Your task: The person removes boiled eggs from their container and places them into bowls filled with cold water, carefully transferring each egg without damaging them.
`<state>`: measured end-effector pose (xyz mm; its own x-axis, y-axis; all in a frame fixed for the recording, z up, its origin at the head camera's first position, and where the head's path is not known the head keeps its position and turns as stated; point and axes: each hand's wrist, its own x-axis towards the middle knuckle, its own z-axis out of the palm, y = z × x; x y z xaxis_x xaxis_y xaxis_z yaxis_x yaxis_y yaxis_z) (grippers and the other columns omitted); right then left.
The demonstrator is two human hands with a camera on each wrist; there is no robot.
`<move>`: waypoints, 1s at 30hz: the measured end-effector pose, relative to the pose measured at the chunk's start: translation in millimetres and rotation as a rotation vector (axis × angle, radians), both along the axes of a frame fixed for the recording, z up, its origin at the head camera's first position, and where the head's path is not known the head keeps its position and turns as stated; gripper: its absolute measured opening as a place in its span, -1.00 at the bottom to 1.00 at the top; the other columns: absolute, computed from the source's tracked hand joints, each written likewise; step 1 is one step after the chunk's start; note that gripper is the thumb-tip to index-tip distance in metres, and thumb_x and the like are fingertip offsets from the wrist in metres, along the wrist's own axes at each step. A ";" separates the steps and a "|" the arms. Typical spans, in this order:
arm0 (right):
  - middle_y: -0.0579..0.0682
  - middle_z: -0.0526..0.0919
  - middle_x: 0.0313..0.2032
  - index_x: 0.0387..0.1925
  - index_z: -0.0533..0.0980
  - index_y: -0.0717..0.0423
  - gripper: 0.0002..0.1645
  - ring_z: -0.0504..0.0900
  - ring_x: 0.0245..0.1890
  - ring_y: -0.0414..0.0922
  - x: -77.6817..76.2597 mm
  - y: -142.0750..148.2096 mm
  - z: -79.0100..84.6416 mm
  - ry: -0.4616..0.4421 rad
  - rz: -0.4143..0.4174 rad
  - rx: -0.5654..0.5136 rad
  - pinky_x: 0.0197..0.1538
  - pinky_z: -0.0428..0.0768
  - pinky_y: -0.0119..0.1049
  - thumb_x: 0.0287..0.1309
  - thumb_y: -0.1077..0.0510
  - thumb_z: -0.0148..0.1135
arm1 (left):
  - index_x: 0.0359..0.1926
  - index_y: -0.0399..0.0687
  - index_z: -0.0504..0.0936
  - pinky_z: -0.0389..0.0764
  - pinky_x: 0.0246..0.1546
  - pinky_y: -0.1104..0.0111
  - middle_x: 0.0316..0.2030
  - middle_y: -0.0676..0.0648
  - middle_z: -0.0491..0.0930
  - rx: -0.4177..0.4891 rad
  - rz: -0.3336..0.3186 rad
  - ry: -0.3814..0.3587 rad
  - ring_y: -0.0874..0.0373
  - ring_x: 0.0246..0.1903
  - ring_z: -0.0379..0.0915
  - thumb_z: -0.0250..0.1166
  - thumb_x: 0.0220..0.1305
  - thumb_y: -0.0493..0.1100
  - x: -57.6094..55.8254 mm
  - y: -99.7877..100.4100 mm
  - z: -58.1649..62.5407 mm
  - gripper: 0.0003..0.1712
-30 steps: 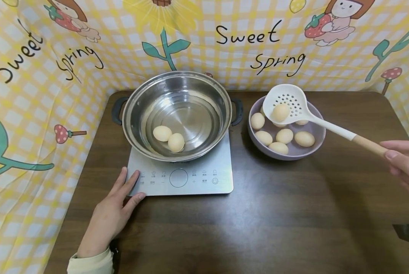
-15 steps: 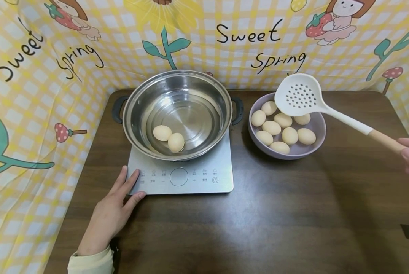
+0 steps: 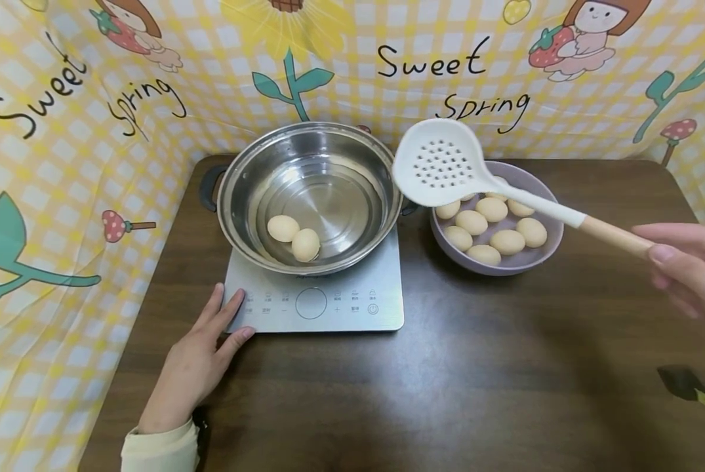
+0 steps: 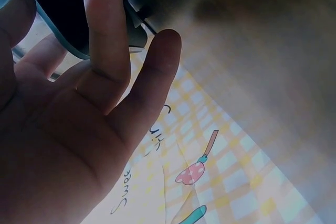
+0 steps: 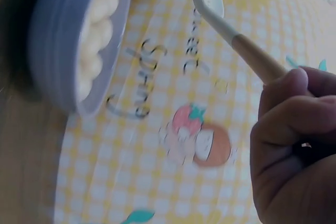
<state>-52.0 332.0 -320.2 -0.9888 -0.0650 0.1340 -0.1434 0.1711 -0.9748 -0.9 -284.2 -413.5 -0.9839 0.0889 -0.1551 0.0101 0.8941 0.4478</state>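
Observation:
My right hand [image 3: 697, 269] holds the wooden handle of a white slotted ladle [image 3: 532, 200]. The ladle's perforated head carries no egg and hangs between the pot's right rim and the purple bowl [image 3: 517, 267]. In that bowl lie several eggs [image 3: 507, 242], some hidden behind the ladle. The steel pot [image 3: 305, 141] has two eggs [image 3: 283, 228] at its front left, in what looks like clear water. It stands on a silver induction cooker [image 3: 387, 288]. With fingers extended, my left hand [image 3: 195, 367] touches the cooker's front left corner. The left wrist view shows this hand [image 4: 68, 114] dimly, beside a dark panel edge.
Everything stands on a dark wooden table [image 3: 476, 393]. A yellow checked cloth [image 3: 358, 98] with drawings hangs along the back and sides, close behind pot and bowl. The pot's black left handle [image 3: 208, 187] juts outward. At the right edge is a dark object [image 3: 679, 381], cut off.
The egg that sat in the ladle has gone into the bowl. My right hand lifted the ladle to the right, then swung it left toward the pot. My left hand stayed at the cooker.

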 end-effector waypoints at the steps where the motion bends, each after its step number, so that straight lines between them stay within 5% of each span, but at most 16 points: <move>1: -0.02 0.57 -0.59 0.14 0.63 0.22 -0.59 0.24 -0.83 -0.14 -1.1 -11.3 5.4 -0.012 0.002 0.019 -0.81 -0.02 -0.20 0.41 0.48 0.02 | 0.61 0.20 0.08 0.32 0.10 -0.33 0.59 -0.15 -0.19 0.000 0.001 0.001 -0.42 0.36 0.15 0.10 0.50 0.24 -0.2 -0.2 -0.5 -0.20; 7: -0.10 0.67 -0.49 0.16 0.62 0.13 -0.65 0.39 -0.68 -0.16 -9.0 -65.8 21.7 -0.082 -0.065 0.337 -0.72 0.23 -0.24 0.38 0.26 0.26 | 0.60 0.20 0.08 0.33 0.08 -0.34 0.58 -0.16 -0.19 0.002 0.003 -0.002 -0.43 0.35 0.16 0.10 0.50 0.25 -0.3 -0.7 -2.1 -0.20; 9: -0.13 0.71 -0.42 0.13 0.64 0.16 -0.65 0.47 -0.61 -0.22 -12.0 -81.5 21.6 -0.046 -0.062 0.345 -0.66 0.33 -0.34 0.34 0.26 0.32 | 0.60 0.19 0.08 0.33 0.08 -0.34 0.58 -0.16 -0.18 0.004 0.003 -0.004 -0.43 0.35 0.16 0.10 0.50 0.25 -0.1 -0.7 -2.1 -0.21; 13: -0.15 0.76 -0.21 0.09 0.68 0.16 -0.63 0.64 -0.36 -0.33 -17.2 -106.4 19.4 0.100 -0.002 0.389 -0.39 0.50 -0.55 0.23 0.36 0.39 | 0.60 0.20 0.10 0.34 0.08 -0.33 0.58 -0.16 -0.16 0.009 0.006 0.008 -0.42 0.34 0.19 0.11 0.50 0.24 0.3 -1.0 -1.6 -0.21; 17: -0.06 0.74 -0.23 0.02 0.70 0.23 -0.50 0.66 -0.33 -0.31 -22.4 -121.7 14.6 0.332 0.124 0.410 -0.33 0.53 -0.58 0.01 0.57 0.43 | 0.60 0.20 0.12 0.35 0.07 -0.32 0.58 -0.16 -0.14 0.012 0.005 0.029 -0.40 0.33 0.22 0.13 0.49 0.23 0.4 -1.1 -1.4 -0.22; 20: -0.06 0.73 -0.29 -0.05 0.73 0.25 -0.76 0.58 -0.37 -0.33 -27.6 -129.0 12.8 0.522 0.207 0.446 -0.33 0.47 -0.60 0.23 0.31 0.41 | 0.59 0.20 0.14 0.36 0.08 -0.31 0.58 -0.16 -0.11 0.014 0.004 0.047 -0.39 0.33 0.23 0.15 0.49 0.21 0.4 -1.4 -2.0 -0.22; 23: -0.13 0.68 -0.36 -0.10 0.75 0.21 -0.60 0.43 -0.43 -0.40 -32.2 -135.2 13.3 0.667 0.249 0.499 -0.38 0.36 -0.59 0.39 -0.05 0.28 | 0.59 0.19 0.15 0.36 0.09 -0.30 0.57 -0.16 -0.10 0.017 0.008 0.057 -0.37 0.34 0.23 0.16 0.49 0.19 0.5 -1.8 -2.5 -0.23; 26: -0.17 0.62 -0.40 -0.11 0.76 0.16 -0.51 0.34 -0.46 -0.44 -34.0 -138.9 13.8 0.722 0.266 0.539 -0.41 0.29 -0.58 0.42 -0.16 0.19 | 0.59 0.19 0.15 0.36 0.08 -0.31 0.57 -0.17 -0.10 0.018 0.009 0.053 -0.38 0.33 0.23 0.16 0.49 0.20 0.7 -1.8 -2.7 -0.23; 30: -0.15 0.67 -0.34 -0.10 0.75 0.17 -0.52 0.37 -0.45 -0.43 -34.5 -138.5 12.5 0.683 0.300 0.524 -0.41 0.32 -0.57 0.42 -0.15 0.20 | 0.59 0.19 0.14 0.35 0.07 -0.32 0.57 -0.17 -0.11 0.017 0.009 0.040 -0.39 0.34 0.22 0.15 0.49 0.21 0.9 -2.1 -2.4 -0.22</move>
